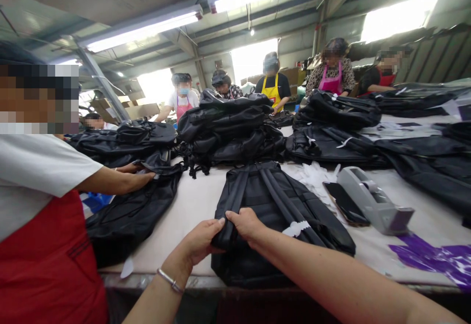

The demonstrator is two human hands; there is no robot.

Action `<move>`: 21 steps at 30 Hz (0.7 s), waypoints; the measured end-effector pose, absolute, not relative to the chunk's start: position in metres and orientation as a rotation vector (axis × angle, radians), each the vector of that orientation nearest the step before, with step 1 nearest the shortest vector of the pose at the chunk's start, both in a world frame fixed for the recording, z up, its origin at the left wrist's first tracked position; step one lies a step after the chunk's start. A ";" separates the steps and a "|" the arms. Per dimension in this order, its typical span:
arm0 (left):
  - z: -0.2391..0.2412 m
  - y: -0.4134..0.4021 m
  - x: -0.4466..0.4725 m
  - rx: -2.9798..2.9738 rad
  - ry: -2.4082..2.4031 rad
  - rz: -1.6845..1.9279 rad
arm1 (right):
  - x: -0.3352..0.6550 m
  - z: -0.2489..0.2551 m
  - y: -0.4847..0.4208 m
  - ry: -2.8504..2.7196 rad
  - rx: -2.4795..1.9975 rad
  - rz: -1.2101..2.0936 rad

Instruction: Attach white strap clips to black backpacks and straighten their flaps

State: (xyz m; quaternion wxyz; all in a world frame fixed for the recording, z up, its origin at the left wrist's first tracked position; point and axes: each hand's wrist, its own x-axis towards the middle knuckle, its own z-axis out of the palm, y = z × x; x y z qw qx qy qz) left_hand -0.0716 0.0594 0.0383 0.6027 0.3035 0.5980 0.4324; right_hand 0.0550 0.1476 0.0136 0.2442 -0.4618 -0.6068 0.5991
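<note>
A black backpack [281,260] lies on the table in front of me with its shoulder straps facing up. My left hand [200,241] grips the lower part of the left shoulder strap [235,196] at the bag's left edge, thumb on top. Close beside it, my right hand [247,222] pinches the same strap, its fingertips partly hidden beneath. The other shoulder strap [277,194] runs down the bag, with a white paper band [296,228] around its lower part.
At the left, a co-worker in a red apron [47,260] handles another black bag [136,211]. Piled black backpacks [228,127] stand behind mine. To the right lie a phone [346,203], a grey tape dispenser [373,199], purple plastic [434,257] and white scraps [316,181]. Several people work farther back.
</note>
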 end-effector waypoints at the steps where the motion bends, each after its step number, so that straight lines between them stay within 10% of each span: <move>1: 0.039 0.065 -0.075 0.669 1.339 1.010 | 0.054 0.012 0.147 -1.685 -1.265 1.592; 21: 0.010 0.107 -0.079 0.497 1.345 0.965 | 0.116 0.025 0.173 -2.172 -1.209 1.198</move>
